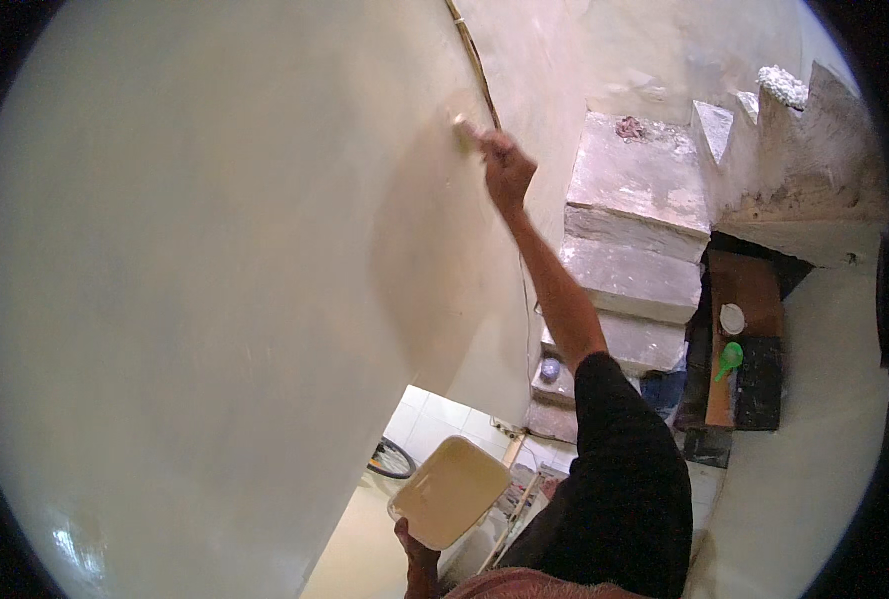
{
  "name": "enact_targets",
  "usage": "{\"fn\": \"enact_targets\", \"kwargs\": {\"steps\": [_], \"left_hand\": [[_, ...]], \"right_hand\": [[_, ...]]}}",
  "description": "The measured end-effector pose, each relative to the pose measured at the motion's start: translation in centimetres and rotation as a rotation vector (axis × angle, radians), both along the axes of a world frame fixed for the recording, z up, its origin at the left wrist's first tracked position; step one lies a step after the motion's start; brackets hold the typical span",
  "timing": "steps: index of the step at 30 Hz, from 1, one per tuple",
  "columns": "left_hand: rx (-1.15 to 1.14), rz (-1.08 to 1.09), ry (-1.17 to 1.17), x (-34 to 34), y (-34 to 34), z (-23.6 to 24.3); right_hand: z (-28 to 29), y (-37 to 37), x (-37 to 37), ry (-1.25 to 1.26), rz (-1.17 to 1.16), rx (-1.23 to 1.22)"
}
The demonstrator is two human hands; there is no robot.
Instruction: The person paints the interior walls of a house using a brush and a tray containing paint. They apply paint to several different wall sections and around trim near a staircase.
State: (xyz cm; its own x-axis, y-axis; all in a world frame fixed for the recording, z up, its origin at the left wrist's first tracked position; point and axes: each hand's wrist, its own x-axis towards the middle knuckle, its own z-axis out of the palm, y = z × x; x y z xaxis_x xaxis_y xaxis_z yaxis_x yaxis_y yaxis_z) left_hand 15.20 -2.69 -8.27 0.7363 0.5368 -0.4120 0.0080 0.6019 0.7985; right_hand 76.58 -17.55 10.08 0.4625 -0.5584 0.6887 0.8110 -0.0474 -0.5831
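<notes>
My right hand [509, 170] is raised to the pale wall [215, 250], its fingers closed on a brush [463, 127] whose light head is at the wall surface near a hanging bundle of cable or conduit [474, 60]. Its shadow falls on the wall below. Low in the view, my left hand [416, 549] grips the lower left edge of a rectangular cream container [449, 484] with cream-coloured contents, which looks like paint.
Dusty white steps [632, 260] climb at the right, with a small round object [550, 368] on a lower one. Beside them are brown and dark boards [734, 280], a white cup [732, 319] and a green scoop [730, 354]. A wheel [394, 454] shows below.
</notes>
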Motion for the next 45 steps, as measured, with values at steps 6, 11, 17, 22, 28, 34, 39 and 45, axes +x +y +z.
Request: {"fn": "enact_targets", "kwargs": {"steps": [6, 11, 17, 22, 28, 34, 39, 45], "left_hand": [[-0.072, -0.004, -0.073, 0.8, -0.8, 1.6], [-0.096, -0.019, -0.084, 0.5, -0.4, 0.9], [-0.085, 0.047, -0.050, -1.3, 0.2, -0.5], [-0.134, 0.008, -0.042, -2.0, 1.3, -2.0], [0.030, 0.093, -0.063, -3.3, 0.4, -1.4], [0.011, 0.147, -0.168, -4.6, 1.0, 0.4], [-0.079, 0.146, -0.080, -8.2, 1.7, -0.9], [-0.012, 0.195, -0.095, -17.0, 4.9, -4.2]], "right_hand": [[-1.6, 1.7, -25.7, -0.176, 0.494, -0.413], [0.3, 1.3, -19.3, -0.018, 1.201, -0.089], [3.6, -5.0, 1.9, 0.010, 0.762, 0.218], [6.4, -6.4, 7.5, 0.139, 0.207, 0.297], [6.1, 1.5, -6.8, -0.006, -0.054, -0.156], [4.5, 4.2, -29.9, -0.219, 0.738, -0.037], [3.5, -0.1, -38.4, -0.006, 0.688, -0.103], [-3.0, 2.1, -45.5, 0.136, 0.723, -0.389]]}}
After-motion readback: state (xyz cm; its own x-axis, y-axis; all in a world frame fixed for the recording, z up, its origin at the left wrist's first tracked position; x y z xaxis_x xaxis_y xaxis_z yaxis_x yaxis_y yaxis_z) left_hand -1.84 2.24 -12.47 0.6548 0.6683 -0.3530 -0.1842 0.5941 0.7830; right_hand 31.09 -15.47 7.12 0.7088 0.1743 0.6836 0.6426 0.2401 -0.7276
